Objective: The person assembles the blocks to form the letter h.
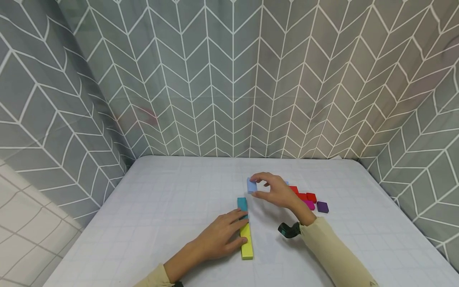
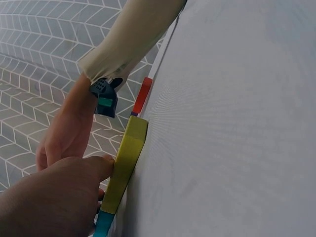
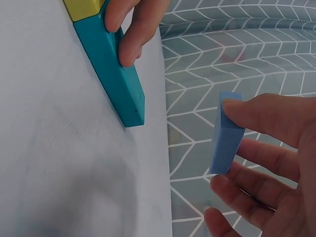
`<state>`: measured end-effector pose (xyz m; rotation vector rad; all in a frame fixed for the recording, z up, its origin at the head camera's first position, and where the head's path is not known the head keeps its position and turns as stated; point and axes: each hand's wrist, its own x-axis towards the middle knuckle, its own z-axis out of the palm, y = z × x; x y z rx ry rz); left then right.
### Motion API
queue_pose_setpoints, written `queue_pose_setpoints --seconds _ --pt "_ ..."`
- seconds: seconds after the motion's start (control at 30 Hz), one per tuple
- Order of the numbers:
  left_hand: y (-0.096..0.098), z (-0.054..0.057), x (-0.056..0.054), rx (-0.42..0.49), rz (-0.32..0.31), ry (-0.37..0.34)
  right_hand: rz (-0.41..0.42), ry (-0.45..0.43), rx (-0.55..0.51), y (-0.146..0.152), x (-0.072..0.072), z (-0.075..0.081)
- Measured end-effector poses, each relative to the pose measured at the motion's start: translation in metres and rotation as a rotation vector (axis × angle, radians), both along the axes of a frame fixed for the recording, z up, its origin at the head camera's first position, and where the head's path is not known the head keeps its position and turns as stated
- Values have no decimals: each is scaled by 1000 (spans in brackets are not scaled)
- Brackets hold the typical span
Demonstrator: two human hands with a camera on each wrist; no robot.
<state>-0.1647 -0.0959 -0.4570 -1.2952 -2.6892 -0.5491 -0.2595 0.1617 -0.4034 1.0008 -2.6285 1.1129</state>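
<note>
My right hand [image 1: 277, 193] pinches a small light blue block [image 1: 252, 185] between thumb and fingers; in the right wrist view that block [image 3: 228, 138] is held above the table. A teal block [image 1: 242, 203] and a longer yellow block [image 1: 246, 245] lie end to end in a line on the table. Across them rests my left hand [image 1: 222, 235], its fingers spread over the teal block and the thumb touching the yellow block [image 2: 126, 163]. Part of the teal block is hidden under the fingers. The light blue block is beyond the teal block's far end, apart from it.
Right of my right hand lie red blocks [image 1: 311, 197], a magenta block [image 1: 309, 205] and a dark purple block [image 1: 322, 207], partly behind the forearm. A bit of light blue shows behind the hand. A patterned grey curtain [image 1: 233, 79] surrounds the white table [image 1: 172, 187].
</note>
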Motion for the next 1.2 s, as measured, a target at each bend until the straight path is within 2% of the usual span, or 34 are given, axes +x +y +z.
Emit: queue_pose_setpoints --seconds 0.23,0.73,0.97,1.2 --pt "0 0 -1 3 -8 21 31 8 -18 -4 -4 -2" --pt "-1 -1 -2 -2 0 -10 50 15 -41 -8 -7 -10" --pt "0 -1 -2 9 -8 -16 42 -18 -13 -15 -9 -6" --pt "0 -2 -2 19 -8 -2 66 -14 6 -21 -15 -5"
